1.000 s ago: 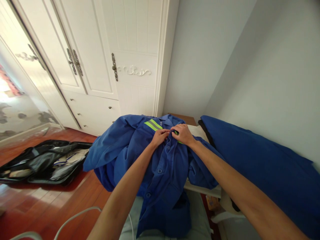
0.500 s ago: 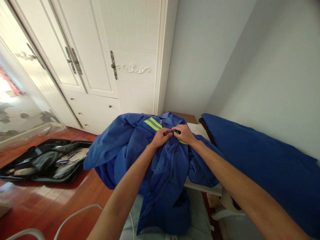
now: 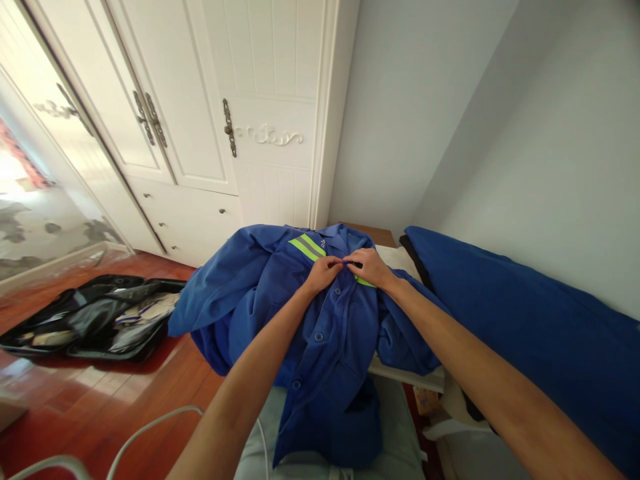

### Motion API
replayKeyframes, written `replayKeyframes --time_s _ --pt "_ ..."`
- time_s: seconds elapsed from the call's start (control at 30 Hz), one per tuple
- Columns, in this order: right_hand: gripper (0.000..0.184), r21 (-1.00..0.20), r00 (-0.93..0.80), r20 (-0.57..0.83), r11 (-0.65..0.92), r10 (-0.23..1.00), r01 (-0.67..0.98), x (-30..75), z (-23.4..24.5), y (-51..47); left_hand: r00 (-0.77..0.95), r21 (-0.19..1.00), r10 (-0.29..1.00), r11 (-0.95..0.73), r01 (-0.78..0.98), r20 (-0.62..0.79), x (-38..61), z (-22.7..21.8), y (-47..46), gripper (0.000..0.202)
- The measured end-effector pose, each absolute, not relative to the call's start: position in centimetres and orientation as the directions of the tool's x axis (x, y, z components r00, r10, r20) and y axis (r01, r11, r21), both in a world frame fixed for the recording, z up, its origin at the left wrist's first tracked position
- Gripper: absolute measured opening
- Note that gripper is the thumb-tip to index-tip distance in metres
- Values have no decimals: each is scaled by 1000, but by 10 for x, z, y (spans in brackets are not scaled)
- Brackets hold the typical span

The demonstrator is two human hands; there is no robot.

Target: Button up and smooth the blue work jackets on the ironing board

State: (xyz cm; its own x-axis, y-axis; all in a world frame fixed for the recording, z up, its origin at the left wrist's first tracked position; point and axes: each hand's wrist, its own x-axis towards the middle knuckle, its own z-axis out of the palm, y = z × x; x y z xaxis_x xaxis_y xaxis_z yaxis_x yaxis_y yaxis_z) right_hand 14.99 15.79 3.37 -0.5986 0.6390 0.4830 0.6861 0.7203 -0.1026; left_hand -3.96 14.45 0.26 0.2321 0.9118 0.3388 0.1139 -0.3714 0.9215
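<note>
A blue work jacket [image 3: 260, 293] with yellow-green and grey reflective strips lies spread out in front of me, its collar at the far side. Several buttons run down its front placket [image 3: 327, 317]. My left hand [image 3: 325, 272] pinches the placket's edge near the chest. Opposite it, fingertips almost touching, my right hand [image 3: 369, 267] pinches the same fabric. Whatever button or buttonhole is between the fingertips is hidden. The jacket's lower front hangs over a pale grey-green cushioned surface [image 3: 405, 427].
Behind the jacket stands a white wardrobe [image 3: 270, 80]. An open black suitcase [image 3: 100, 320] with clothes lies on the red wooden floor [image 3: 165, 393] at left. A large blue cushion-like item [image 3: 525, 320] leans against the right wall. A white cable [image 3: 150, 430] curves across the lower left.
Both hands stay at the same spot on the placket, with the fingers shifting slightly and pinching closer together. The view has moved a little.
</note>
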Motion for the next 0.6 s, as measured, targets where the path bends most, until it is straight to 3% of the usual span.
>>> replayKeyframes --time_s 0.3,0.6 --pt "25 -33 -645 435 726 629 687 152 40 155 255 992 959 -109 -56 120 -42 2 147 16" --pt "27 114 -677 444 712 588 693 145 44 143 276 988 958 -39 -147 79 -48 7 145 21"
